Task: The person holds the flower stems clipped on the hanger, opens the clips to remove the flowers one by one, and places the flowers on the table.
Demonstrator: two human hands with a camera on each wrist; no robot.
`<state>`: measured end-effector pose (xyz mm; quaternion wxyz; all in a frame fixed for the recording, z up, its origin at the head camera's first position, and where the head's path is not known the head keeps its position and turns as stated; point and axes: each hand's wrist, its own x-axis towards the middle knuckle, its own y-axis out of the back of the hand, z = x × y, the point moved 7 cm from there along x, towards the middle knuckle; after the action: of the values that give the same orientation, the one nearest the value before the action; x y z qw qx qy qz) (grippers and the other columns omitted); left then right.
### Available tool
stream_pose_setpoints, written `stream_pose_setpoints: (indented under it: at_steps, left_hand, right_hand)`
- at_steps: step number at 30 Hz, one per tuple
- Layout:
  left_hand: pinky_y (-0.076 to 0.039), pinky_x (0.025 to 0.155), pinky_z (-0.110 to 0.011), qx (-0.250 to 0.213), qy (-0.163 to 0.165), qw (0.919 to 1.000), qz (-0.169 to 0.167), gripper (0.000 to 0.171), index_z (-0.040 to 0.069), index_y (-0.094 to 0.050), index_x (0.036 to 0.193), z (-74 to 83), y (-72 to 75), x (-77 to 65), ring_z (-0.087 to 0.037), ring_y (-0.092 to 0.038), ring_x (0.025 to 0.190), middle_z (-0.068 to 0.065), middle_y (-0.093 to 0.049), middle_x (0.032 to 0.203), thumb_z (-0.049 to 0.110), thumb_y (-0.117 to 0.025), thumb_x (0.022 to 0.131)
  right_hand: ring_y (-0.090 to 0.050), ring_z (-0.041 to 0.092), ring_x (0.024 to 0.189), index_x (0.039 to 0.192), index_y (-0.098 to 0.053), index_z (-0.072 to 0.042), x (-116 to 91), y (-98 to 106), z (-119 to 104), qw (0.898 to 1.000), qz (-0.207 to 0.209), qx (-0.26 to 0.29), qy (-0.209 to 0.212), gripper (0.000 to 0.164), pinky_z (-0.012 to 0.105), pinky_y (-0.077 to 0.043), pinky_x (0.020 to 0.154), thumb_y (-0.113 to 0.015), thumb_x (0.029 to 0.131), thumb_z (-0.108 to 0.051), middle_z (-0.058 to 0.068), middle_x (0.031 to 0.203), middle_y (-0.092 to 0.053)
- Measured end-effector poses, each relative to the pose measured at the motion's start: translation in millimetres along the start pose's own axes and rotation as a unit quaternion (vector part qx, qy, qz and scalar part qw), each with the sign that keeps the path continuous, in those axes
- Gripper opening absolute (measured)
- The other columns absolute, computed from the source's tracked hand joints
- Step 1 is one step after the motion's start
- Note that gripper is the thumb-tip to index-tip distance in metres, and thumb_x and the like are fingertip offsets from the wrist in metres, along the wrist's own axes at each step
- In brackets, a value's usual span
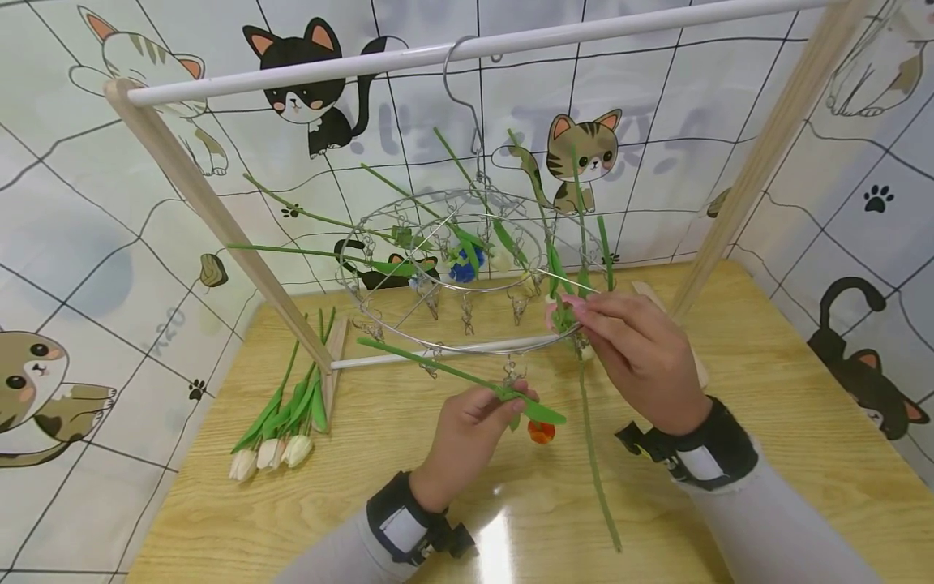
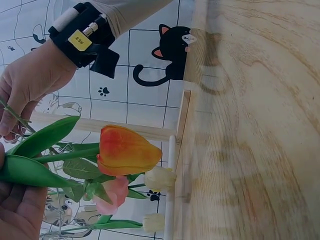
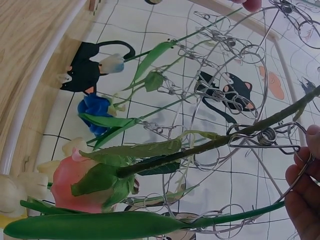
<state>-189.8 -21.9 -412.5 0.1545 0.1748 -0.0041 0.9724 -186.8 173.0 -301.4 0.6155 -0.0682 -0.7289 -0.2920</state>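
A round wire hanger (image 1: 430, 347) with several metal clips hangs from a white bar. My left hand (image 1: 477, 422) pinches the stem of an orange tulip (image 2: 130, 150) by its green leaves, just below the near side of the ring. The tulip's bloom hangs past the fingers. At the ring's right side my right hand (image 1: 645, 357) pinches the hanger's wire. Beside those fingers, a clip (image 3: 265, 135) grips the stem of a pink rose (image 3: 75, 180), which hangs bloom down. A blue flower (image 1: 465, 265) and several pale flowers also hang from the ring.
A wooden stand (image 1: 219, 211) carries the white bar (image 1: 620, 31). Several white tulips (image 1: 270, 454) lie on the wood-grain table (image 1: 350, 519) at the left. Behind stands a cat-patterned backdrop (image 1: 423, 89). A lower white rod (image 1: 387, 358) crosses between the stand's feet.
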Motion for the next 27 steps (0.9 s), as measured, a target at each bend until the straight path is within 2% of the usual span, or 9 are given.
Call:
stream_pose_setpoints:
  at_steps: [4, 10, 13, 17, 22, 27]
  left_hand:
    - [-0.058, 0.101, -0.029, 0.012, -0.011, 0.9999, 0.001, 0.015, -0.004, -0.074, 0.108, 1.9, 0.4, -0.2, -0.035, -0.068, 0.125, -0.019, -0.077, 0.114, 0.006, -0.067, 0.099]
    - [-0.058, 0.102, -0.031, 0.013, -0.021, 0.9997, -0.008, 0.014, -0.005, -0.072, 0.108, 5.4, -1.0, -0.4, -0.015, -0.070, 0.120, -0.022, -0.077, 0.114, 0.003, -0.065, 0.100]
    - [-0.057, 0.102, -0.030, 0.007, -0.017, 0.9998, -0.012, 0.015, -0.005, -0.072, 0.110, 6.3, -1.4, -0.2, -0.013, -0.070, 0.120, -0.023, -0.076, 0.115, 0.004, -0.065, 0.100]
    - [-0.057, 0.103, -0.032, 0.009, -0.014, 0.9998, -0.014, 0.013, -0.005, -0.072, 0.107, 7.9, -1.1, -0.2, -0.016, -0.071, 0.120, -0.022, -0.076, 0.115, 0.004, -0.065, 0.100]
    - [-0.058, 0.102, -0.032, 0.021, -0.002, 0.9997, -0.014, 0.014, -0.002, -0.072, 0.109, 8.6, 0.2, -0.4, -0.023, -0.071, 0.120, -0.017, -0.077, 0.118, 0.007, -0.065, 0.101]
    - [-0.059, 0.099, -0.032, 0.038, -0.021, 0.9989, -0.016, 0.014, -0.001, -0.073, 0.109, 13.2, 0.2, -0.4, -0.031, -0.071, 0.118, -0.018, -0.076, 0.119, 0.008, -0.065, 0.102]
  right_hand:
    - [-0.068, 0.038, 0.096, 0.109, -0.076, 0.008, -1, 0, 2, 1.000, 0.001, -0.001, -0.006, 0.032, 0.012, -0.044, 0.108, -0.062, 0.106, -0.021, 0.022, 0.105, -0.074]
    - [-0.067, 0.039, 0.098, 0.110, -0.075, 0.009, -2, 3, 6, 1.000, 0.003, -0.005, -0.019, 0.033, 0.011, -0.043, 0.107, -0.062, 0.106, -0.022, 0.024, 0.108, -0.072]
    - [-0.065, 0.039, 0.098, 0.111, -0.074, 0.009, -2, 5, 8, 0.999, 0.008, -0.015, -0.027, 0.037, 0.012, -0.042, 0.108, -0.063, 0.106, -0.026, 0.025, 0.107, -0.071]
    - [-0.063, 0.040, 0.095, 0.109, -0.074, 0.008, -2, 9, 10, 0.999, 0.014, -0.032, -0.032, 0.041, 0.012, -0.040, 0.108, -0.064, 0.105, -0.031, 0.025, 0.102, -0.069]
    - [-0.062, 0.039, 0.092, 0.104, -0.074, 0.008, 1, 13, 6, 0.999, 0.017, -0.022, -0.030, 0.042, 0.012, -0.040, 0.106, -0.065, 0.104, -0.034, 0.023, 0.096, -0.069]
    - [-0.063, 0.033, 0.085, 0.094, -0.075, 0.006, 8, 14, -10, 1.000, 0.012, 0.012, -0.024, 0.043, 0.011, -0.044, 0.098, -0.065, 0.104, -0.035, 0.019, 0.090, -0.070]
